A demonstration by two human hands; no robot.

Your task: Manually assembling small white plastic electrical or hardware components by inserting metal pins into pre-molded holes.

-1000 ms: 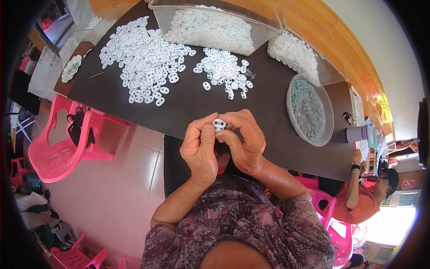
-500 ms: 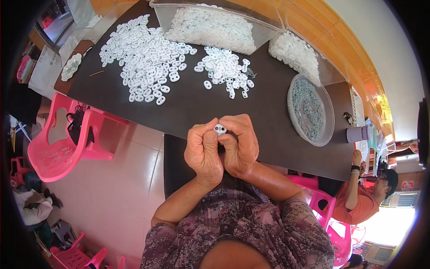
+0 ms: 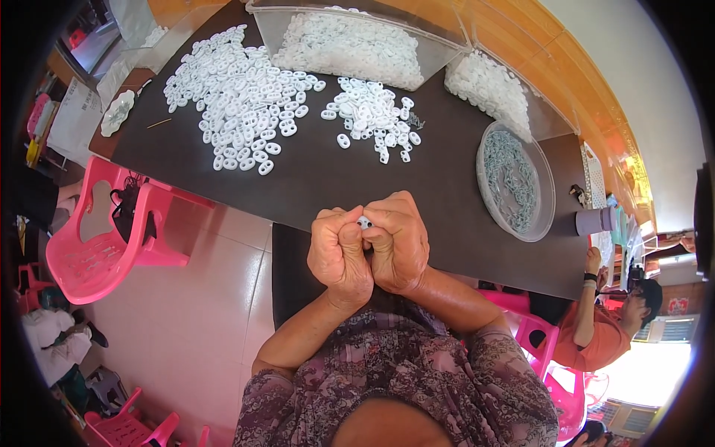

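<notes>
Two bare hands, one left hand (image 3: 339, 257) and one right hand (image 3: 400, 242), share one white piece (image 3: 364, 223). One dark surface (image 3: 417, 186) carries two heaps of two-holed pieces (image 3: 242, 104), too many in each to count. Also there: two clear bins (image 3: 439, 63), one round tub (image 3: 545, 195) of uncountable grey-green parts (image 3: 500, 167), one thin stick (image 3: 159, 123), one lidded cup (image 3: 593, 223) and one scalloped dish (image 3: 109, 129). Around stand at least three pink chairs (image 3: 82, 257); one co-worker (image 3: 585, 339) wears orange.
</notes>
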